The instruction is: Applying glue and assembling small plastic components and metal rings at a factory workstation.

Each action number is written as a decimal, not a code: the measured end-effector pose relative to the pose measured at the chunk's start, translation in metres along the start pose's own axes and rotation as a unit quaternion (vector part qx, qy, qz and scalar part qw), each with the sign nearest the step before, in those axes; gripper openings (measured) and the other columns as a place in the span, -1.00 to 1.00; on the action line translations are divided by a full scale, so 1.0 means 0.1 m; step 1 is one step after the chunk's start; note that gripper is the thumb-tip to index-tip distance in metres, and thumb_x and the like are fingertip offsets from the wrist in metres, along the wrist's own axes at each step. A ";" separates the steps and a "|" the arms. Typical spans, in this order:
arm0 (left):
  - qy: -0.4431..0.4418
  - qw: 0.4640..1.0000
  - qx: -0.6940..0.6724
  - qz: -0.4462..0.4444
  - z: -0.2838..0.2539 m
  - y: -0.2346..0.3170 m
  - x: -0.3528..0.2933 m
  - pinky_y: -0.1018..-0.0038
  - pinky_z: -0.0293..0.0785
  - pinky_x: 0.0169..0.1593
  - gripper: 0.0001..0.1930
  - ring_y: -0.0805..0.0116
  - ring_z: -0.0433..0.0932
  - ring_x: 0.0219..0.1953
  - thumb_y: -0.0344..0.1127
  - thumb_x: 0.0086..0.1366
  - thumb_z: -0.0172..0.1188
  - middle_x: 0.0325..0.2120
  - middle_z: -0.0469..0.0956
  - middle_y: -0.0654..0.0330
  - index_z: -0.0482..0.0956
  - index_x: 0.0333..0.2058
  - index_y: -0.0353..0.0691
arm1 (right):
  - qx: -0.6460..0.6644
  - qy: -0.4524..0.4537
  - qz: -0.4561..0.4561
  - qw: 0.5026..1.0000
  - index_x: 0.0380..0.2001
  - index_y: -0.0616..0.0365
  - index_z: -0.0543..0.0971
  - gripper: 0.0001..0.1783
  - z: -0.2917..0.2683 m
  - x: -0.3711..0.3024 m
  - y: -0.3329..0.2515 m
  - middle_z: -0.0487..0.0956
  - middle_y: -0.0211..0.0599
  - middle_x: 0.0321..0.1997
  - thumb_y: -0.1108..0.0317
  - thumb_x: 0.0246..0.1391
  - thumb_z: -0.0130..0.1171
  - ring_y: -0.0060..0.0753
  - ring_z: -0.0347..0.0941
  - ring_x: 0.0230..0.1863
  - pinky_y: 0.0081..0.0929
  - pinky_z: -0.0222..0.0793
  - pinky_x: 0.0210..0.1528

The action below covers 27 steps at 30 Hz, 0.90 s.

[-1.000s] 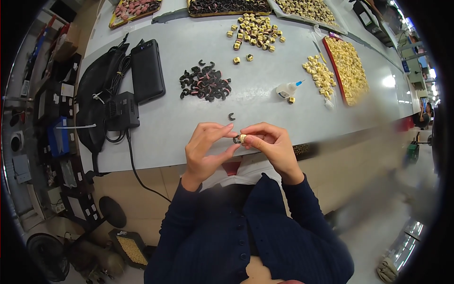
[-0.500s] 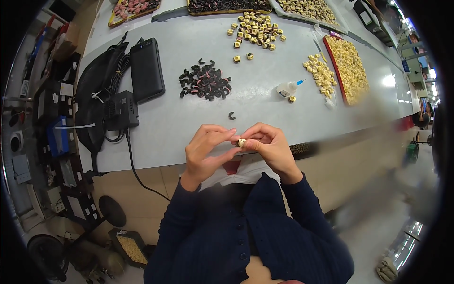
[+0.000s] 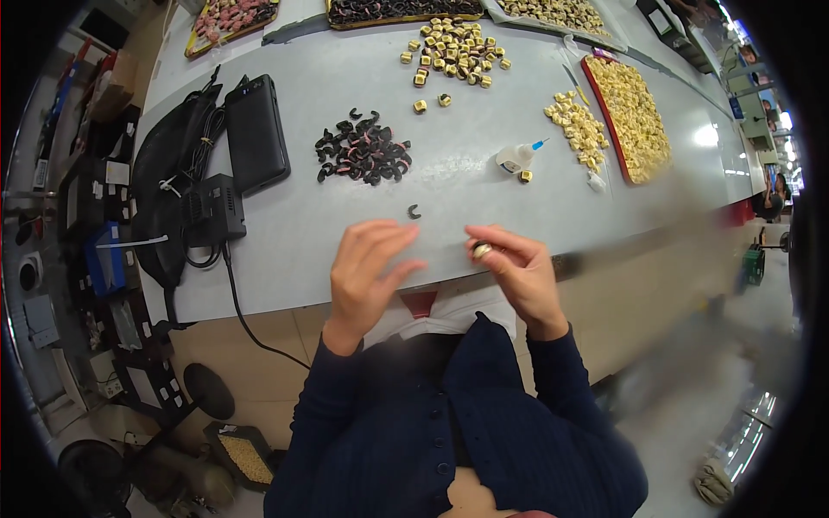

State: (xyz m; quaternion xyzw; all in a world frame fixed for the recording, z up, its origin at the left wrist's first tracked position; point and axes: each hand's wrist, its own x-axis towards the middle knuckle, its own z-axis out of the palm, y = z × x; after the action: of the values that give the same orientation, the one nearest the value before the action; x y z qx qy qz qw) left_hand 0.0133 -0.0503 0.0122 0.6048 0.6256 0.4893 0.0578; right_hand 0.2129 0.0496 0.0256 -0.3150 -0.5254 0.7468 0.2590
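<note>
Over the table's near edge, my left hand (image 3: pixel 364 274) is open, thumb and fingers apart with nothing between them. My right hand (image 3: pixel 527 278) pinches a small cream-and-black block (image 3: pixel 481 251) between thumb and fingertips. One dark C-shaped piece (image 3: pixel 414 211) lies alone just beyond my left fingertips. Farther off is a loose pile of black and pinkish curved pieces (image 3: pixel 363 151). A small squeeze bottle with a blue needle tip (image 3: pixel 515 159) stands beyond my right hand, and a cream-and-black block (image 3: pixel 526 176) sits beside it.
Many finished-looking cream-and-dark blocks (image 3: pixel 453 52) are spread at the back. Cream pieces (image 3: pixel 577 129) lie by a red-edged tray (image 3: pixel 605 112) on the right. A black power bank (image 3: pixel 257 134), a black box (image 3: pixel 212 207) and cables occupy the left. Filled trays (image 3: pixel 406 23) line the far side.
My hands have moved apart. The left has let go and opened, while the right has drawn to the right with the small block still pinched. The view has shifted slightly.
</note>
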 end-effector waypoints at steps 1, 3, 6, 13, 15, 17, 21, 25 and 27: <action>-0.001 1.000 -0.001 0.000 0.01 -0.03 0.02 0.34 0.50 -0.11 -0.58 0.13 0.55 -0.15 -0.49 -0.10 0.44 -0.25 0.64 0.14 0.62 -0.17 -0.26 | -0.022 0.036 0.001 0.999 0.02 0.42 0.48 -0.64 -0.05 -0.02 -0.02 0.53 -0.21 -0.12 0.43 0.21 0.14 -0.49 0.42 -0.10 -0.55 0.32 0.04; 0.014 0.997 0.067 -0.030 0.03 -0.06 0.06 0.34 0.47 -0.09 -0.58 0.12 0.50 -0.11 -0.47 -0.07 0.42 -0.21 0.59 0.18 0.61 -0.15 -0.23 | -0.011 0.070 -0.041 0.997 -0.02 0.41 0.49 -0.67 -0.20 -0.02 0.01 0.51 -0.24 -0.14 0.40 0.23 0.12 -0.50 0.39 -0.12 -0.56 0.31 0.02; 0.002 0.995 0.082 -0.059 0.10 -0.06 0.12 0.33 0.44 -0.05 -0.60 0.14 0.48 -0.10 -0.46 -0.03 0.39 -0.22 0.58 0.19 0.61 -0.14 -0.23 | 0.036 0.128 -0.113 0.985 -0.11 0.41 0.51 -0.71 -0.46 -0.01 0.03 0.50 -0.27 -0.22 0.36 0.23 0.14 -0.51 0.39 -0.19 -0.58 0.32 -0.05; -0.022 0.994 0.086 -0.066 0.20 -0.06 0.19 0.31 0.39 -0.09 -0.61 0.14 0.46 -0.18 -0.45 -0.02 0.39 -0.30 0.56 0.16 0.60 -0.14 -0.23 | 0.019 0.216 -0.169 0.961 -0.20 0.43 0.54 -0.73 -0.83 -0.06 -0.02 0.50 -0.29 -0.31 0.36 0.21 0.18 -0.55 0.37 -0.31 -0.63 0.33 -0.18; -0.022 0.995 0.078 -0.063 0.20 -0.07 0.19 0.32 0.41 -0.10 -0.61 0.14 0.47 -0.20 -0.50 -0.03 0.39 -0.32 0.58 0.15 0.61 -0.14 -0.25 | 0.000 0.233 -0.170 0.958 -0.24 0.43 0.55 -0.75 -0.91 -0.04 0.01 0.52 -0.31 -0.33 0.38 0.20 0.19 -0.57 0.37 -0.34 -0.65 0.34 -0.22; -0.021 0.995 0.071 -0.060 0.22 -0.07 0.18 0.33 0.43 -0.11 -0.61 0.14 0.47 -0.22 -0.54 -0.04 0.38 -0.35 0.60 0.14 0.62 -0.15 -0.27 | 0.017 0.243 -0.170 0.955 -0.23 0.44 0.56 -0.75 -0.95 -0.04 0.07 0.54 -0.29 -0.32 0.38 0.19 0.20 -0.56 0.39 -0.32 -0.63 0.36 -0.21; -0.022 0.994 0.071 -0.078 0.19 -0.06 0.16 0.34 0.44 -0.13 -0.62 0.17 0.48 -0.24 -0.57 -0.02 0.37 -0.37 0.61 0.14 0.63 -0.14 -0.27 | 0.012 0.239 -0.159 0.958 -0.18 0.43 0.56 -0.77 -0.94 -0.01 0.09 0.54 -0.28 -0.29 0.43 0.21 0.16 -0.54 0.43 -0.31 -0.62 0.39 -0.21; -0.019 0.995 0.075 -0.065 0.22 -0.06 0.18 0.35 0.44 -0.14 -0.62 0.18 0.48 -0.25 -0.57 -0.01 0.36 -0.38 0.60 0.15 0.62 -0.13 -0.27 | -0.056 0.254 -0.156 0.953 -0.19 0.42 0.57 -0.81 -0.91 0.08 -0.02 0.55 -0.29 -0.30 0.49 0.20 0.14 -0.56 0.44 -0.31 -0.62 0.39 -0.22; -0.017 0.995 0.077 -0.058 0.24 -0.08 0.18 0.35 0.43 -0.15 -0.61 0.19 0.48 -0.25 -0.56 0.00 0.36 -0.39 0.58 0.17 0.62 -0.12 -0.25 | -0.213 0.248 -0.173 0.929 -0.15 0.37 0.58 -0.81 -0.85 0.24 -0.18 0.57 -0.27 -0.24 0.56 0.18 0.11 -0.57 0.48 -0.27 -0.63 0.43 -0.20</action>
State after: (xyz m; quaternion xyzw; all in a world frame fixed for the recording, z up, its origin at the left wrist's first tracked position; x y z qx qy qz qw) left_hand 0.0186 -0.0209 0.0034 0.5782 0.6943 0.4256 0.0501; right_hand 0.2606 0.1253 0.0165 -0.4423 -0.6373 0.4587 0.4333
